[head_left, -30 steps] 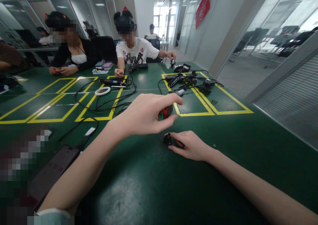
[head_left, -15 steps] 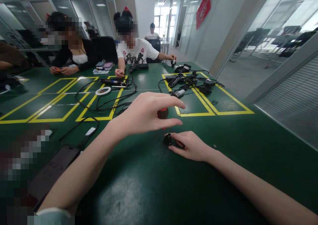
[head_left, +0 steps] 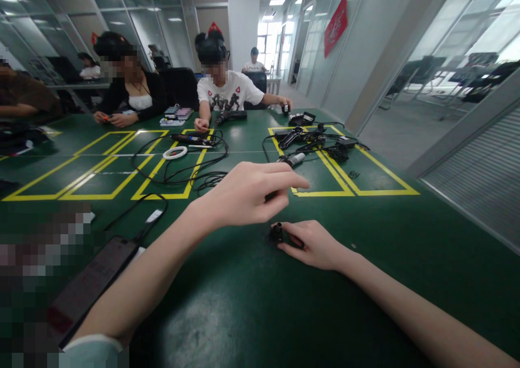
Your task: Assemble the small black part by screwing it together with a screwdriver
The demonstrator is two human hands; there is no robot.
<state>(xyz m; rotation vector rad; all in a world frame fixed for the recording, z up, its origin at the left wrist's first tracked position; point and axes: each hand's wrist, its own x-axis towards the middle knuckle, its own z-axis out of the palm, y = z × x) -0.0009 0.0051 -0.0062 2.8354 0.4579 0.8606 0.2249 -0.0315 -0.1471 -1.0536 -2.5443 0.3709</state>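
My left hand [head_left: 254, 194] is above the table with its fingers curled round a screwdriver. Only a dark bit of the handle [head_left: 271, 195] shows between the fingers; its tip is hidden. Just below and to the right, my right hand [head_left: 314, 243] pinches a small black part [head_left: 277, 233] between thumb and fingers. This part rests on the green table [head_left: 227, 281] and has a short upright tube on top.
A phone [head_left: 93, 281] with a cable lies at the left. Farther off are a white ring [head_left: 175, 153], looped black cables [head_left: 211, 180], a silver-tipped tool [head_left: 296, 159] and black devices [head_left: 311, 136] inside yellow tape. A person in a white shirt [head_left: 229, 91] sits opposite, near a power drill [head_left: 231, 116].
The fingers of my left hand have closed in round the screwdriver, whose red handle showed between them before. The view has shifted slightly; my right hand keeps its pinch on the black part.
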